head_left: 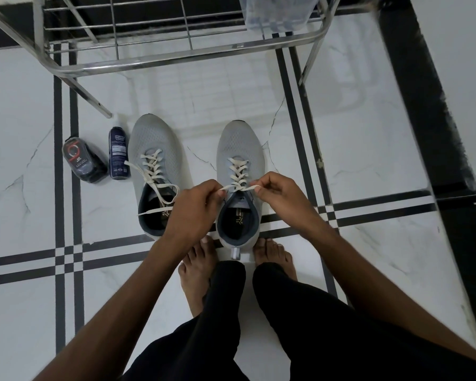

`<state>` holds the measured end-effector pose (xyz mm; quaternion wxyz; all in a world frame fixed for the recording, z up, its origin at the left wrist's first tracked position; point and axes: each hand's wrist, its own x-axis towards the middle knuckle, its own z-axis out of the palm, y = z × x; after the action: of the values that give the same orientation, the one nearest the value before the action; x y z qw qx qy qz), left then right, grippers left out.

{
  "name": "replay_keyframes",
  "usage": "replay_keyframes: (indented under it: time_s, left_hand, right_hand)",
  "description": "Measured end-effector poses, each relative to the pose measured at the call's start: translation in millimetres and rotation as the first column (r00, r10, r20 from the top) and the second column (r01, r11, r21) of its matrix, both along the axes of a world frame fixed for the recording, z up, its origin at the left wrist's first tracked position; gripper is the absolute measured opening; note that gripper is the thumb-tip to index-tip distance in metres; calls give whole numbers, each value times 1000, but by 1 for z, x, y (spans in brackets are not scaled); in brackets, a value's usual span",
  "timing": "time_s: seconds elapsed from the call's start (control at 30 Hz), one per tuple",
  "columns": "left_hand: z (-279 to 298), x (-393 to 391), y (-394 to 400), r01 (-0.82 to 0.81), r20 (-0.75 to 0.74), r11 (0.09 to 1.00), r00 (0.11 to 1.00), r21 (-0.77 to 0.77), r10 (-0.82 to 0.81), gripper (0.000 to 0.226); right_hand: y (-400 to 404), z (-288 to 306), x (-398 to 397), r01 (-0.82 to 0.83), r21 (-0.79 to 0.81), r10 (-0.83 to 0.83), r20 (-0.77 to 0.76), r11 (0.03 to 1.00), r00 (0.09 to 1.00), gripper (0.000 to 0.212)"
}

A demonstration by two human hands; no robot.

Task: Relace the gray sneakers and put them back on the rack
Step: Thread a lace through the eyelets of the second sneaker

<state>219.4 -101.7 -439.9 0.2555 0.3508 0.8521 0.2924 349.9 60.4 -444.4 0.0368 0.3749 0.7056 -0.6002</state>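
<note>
1. Left hand (195,204) and right hand (276,192) each pinch a lace (238,188) end over the sneaker (238,171) between them.
2. Uneven pull — one end may slip out.
3. Rack (176,55) beyond the hands; other sneaker (154,149) untied.

- The floor (382,138) is glossy white marble-look tile, crossed by paired dark stripes.
- A broad black band (434,111) runs along the right, beside a pale wall (467,50).
- Soft light reflects off the tile ahead.
- Thin grey cracks vein the tile.
</note>
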Motion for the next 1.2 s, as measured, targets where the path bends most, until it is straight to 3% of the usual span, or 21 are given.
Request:
replay_keyframes:
  time_s: [0.53,0.73,0.87,0.97,1.07,1.2]
  left_hand:
    - [-14,6,-4,-148,145,989,979,20,143,20]
    - [-16,4,-11,-93,170,995,981,-19,95,23]
    - [-8,-3,-11,-82,52,996,995,-44,84,24]
    - [6,-8,-8,-128,-9,992,992,22,128,27]
    - [16,-11,-1,-163,91,980,984,114,153,25]
    - [28,-2,14,-221,359,956,923,193,141,26]
  right_hand:
    - [-15,1,-5,101,-46,-99,48,994,994,12]
    - [-12,-4,6,144,-126,-138,53,982,989,11]
    - [-8,-2,12,110,-80,-109,10,991,994,17]
    - [-4,7,9,151,-138,-165,-97,979,982,19]
    - [-1,16,0,140,-247,-188,-184,959,965,22]
    - [-1,24,-11,155,-362,-252,-237,919,938,26]
